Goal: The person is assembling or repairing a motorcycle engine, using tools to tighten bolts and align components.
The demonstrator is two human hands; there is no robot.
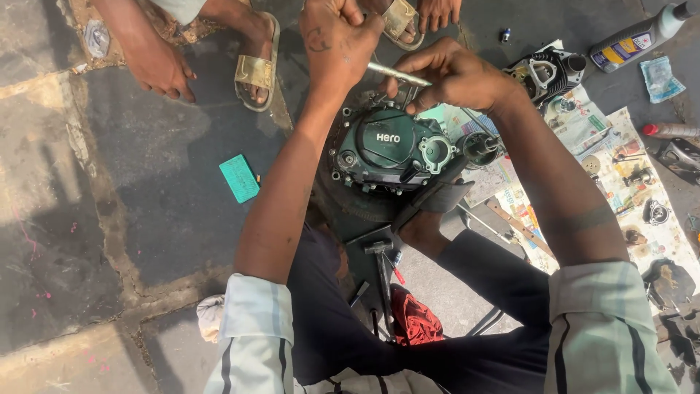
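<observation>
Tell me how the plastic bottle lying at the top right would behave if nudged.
The bottle lies on its side and looks round, so it would probably roll rather than slide. It seems to be light plastic, likely easy to shift. It rests on bare ground beside a blue packet, which might stop it.

Slim silver metal rod (397,74) held level above dark green engine casing (386,149), casing on ground

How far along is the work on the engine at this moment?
Done: the dark green cover sits in place on the engine, and a separate cylinder head lies on the newspapers with small parts. In hand: the left hand and the right hand both grip a metal tool at the cover's upper edge. Left: loose tools and parts lie unused; how tight the bolts are cannot be seen.
</observation>
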